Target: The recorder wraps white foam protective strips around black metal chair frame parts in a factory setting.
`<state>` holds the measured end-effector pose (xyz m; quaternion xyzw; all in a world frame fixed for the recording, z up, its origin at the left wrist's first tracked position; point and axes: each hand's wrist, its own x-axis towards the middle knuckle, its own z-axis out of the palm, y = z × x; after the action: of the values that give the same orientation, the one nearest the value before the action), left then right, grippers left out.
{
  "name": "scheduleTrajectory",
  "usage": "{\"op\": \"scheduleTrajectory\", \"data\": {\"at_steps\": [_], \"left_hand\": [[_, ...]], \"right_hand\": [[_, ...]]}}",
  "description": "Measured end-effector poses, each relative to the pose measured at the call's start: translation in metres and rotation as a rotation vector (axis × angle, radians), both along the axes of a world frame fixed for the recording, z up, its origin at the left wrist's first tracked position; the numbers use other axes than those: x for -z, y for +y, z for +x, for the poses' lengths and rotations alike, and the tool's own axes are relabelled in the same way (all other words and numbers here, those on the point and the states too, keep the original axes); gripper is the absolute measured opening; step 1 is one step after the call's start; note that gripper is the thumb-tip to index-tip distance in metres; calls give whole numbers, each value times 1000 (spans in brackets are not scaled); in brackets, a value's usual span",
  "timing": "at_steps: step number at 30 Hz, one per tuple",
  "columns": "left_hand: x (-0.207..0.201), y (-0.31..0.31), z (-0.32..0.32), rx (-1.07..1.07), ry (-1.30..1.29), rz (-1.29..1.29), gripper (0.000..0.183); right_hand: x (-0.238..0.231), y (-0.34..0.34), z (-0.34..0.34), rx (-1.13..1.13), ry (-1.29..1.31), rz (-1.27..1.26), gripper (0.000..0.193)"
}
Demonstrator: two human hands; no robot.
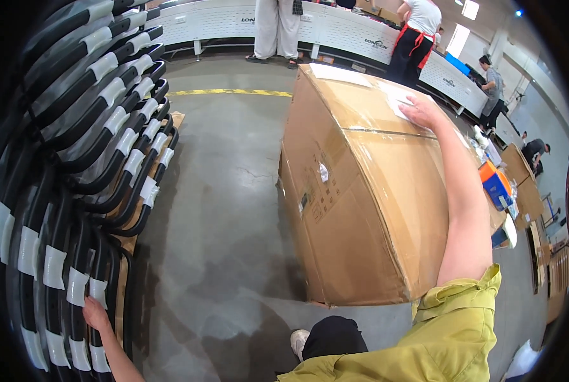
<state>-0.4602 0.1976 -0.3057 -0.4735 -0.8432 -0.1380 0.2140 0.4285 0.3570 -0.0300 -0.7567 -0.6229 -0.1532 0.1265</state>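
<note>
Yellow tape crosses the grey floor near a long white panelled counter, where people stand.

Bold dark capital lettering stands at three places along the side of a long white perforated metal desk, between its upper and lower edges, the leftmost partly covered. A large brown cardboard box bears dark print and square symbols on its left-facing side, beside a small dark label; these are too small to read.
</note>
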Motion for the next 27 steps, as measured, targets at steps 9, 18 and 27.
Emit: {"op": "scheduleTrajectory", "data": {"at_steps": [9, 18, 27], "left_hand": [[-7, 0, 14, -28, -17, 15, 25], [-21, -13, 36, 216, -171, 173, 27], [-89, -78, 141, 701, -444, 269, 35]], "right_hand": [[-33, -20, -37, 88, 176, -307, 61], [-31, -54, -64, 245, 242, -268, 78], [-113, -52, -220, -270, 695, -188, 14]]}}
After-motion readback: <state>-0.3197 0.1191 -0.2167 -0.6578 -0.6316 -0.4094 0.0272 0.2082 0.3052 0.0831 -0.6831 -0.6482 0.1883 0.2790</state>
